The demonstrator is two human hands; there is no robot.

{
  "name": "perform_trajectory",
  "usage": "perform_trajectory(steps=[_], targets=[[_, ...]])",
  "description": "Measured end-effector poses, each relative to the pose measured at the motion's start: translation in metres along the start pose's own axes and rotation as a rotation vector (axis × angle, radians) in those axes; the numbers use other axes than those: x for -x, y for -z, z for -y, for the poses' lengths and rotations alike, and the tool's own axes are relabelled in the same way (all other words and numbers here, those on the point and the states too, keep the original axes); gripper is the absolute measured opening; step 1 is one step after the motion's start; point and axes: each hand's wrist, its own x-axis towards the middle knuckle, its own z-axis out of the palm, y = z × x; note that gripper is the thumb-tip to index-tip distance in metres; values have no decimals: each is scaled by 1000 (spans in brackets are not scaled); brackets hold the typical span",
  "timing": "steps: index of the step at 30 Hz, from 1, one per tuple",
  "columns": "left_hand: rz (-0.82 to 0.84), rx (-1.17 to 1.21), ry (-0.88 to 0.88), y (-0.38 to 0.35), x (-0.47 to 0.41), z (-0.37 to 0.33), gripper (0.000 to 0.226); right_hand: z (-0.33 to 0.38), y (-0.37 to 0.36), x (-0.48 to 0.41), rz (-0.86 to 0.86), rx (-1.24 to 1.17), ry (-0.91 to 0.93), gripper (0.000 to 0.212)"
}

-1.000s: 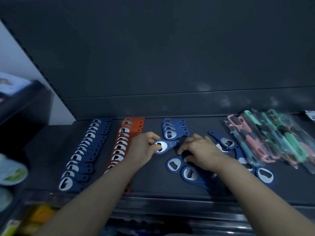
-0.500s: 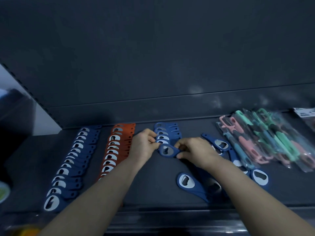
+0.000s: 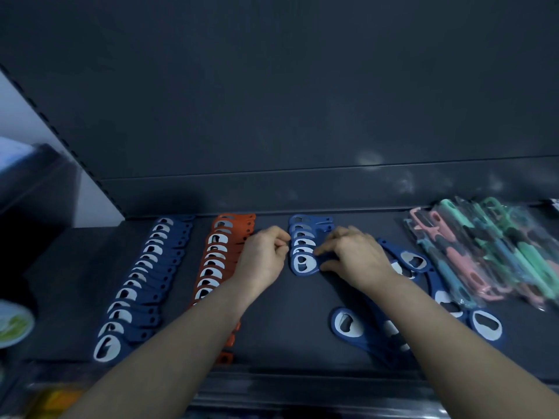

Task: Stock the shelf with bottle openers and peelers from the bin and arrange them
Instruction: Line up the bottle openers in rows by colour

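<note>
Your shelf [image 3: 287,313] is dark, flat and smooth, so a flat piece laid on it will likely slide rather than catch. At its right end the bagged peelers [image 3: 484,252] lie in a loose heap. Their clear wrap looks slick, so take them by the body, not by the film.

On the left, the long blue row [image 3: 145,282] and the orange row [image 3: 217,261] are overlapped like tiles. These are light pieces and easily knocked askew. Your left forearm passes over the near end of the orange row, so mind it. The short blue row [image 3: 305,240] between your hands is the one in work.

The loose openers [image 3: 348,325] lie near the front edge, right of centre. The bin is out of view. Each opener is a thin flat plate with a metal-rimmed hole in a wide head and a narrow tail. Judge it light, stiff, not fragile and a little slippery. Pinch the tail by its edges and let the head lead.

The front opener [image 3: 304,264] lies at the near end of the short row. Your right grip [image 3: 354,255] has thumb and fingertips closed in a narrow pinch on its tail side. Your left grip [image 3: 263,255] is curled into a loose fist just beside the row's left edge, with nothing seen in it.
</note>
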Motion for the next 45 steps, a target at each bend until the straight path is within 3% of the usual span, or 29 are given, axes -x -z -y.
perform_trajectory(steps=[2,4,7,9,15,23,27,30,34,38,42,45], targets=[[14,-37,-29,2,2,-3,20,-2,0,0,-16,-4,-8,41],[88,-145,-75,2,6,-8,37,-4,-3,-1,-34,-26,-18,54],[360,-378,-113,-3,18,-17,83,-7,-13,-10,20,-151,-61,68],[477,-496,-111,-10,23,-19,90,-9,-19,-15,117,-142,-96,74],[542,-591,-127,-16,16,-8,82,0,-29,-24,271,38,-140,79],[543,-591,-133,2,8,10,81,19,-37,-42,267,41,-137,78],[478,-553,-153,2,7,2,75,14,-23,-34,155,-28,-125,69],[405,-524,-226,-1,3,-18,63,-1,-7,-11,-2,6,-131,48],[302,-442,-320,-16,0,-52,39,-39,20,34,-66,87,-288,43],[351,-311,-351,-41,4,-90,23,-71,39,66,-79,60,-390,36],[414,-342,-417,-67,10,-113,26,-85,33,74,55,90,-290,54],[443,-540,-425,-76,5,-117,43,-90,31,69,108,58,-226,52]])
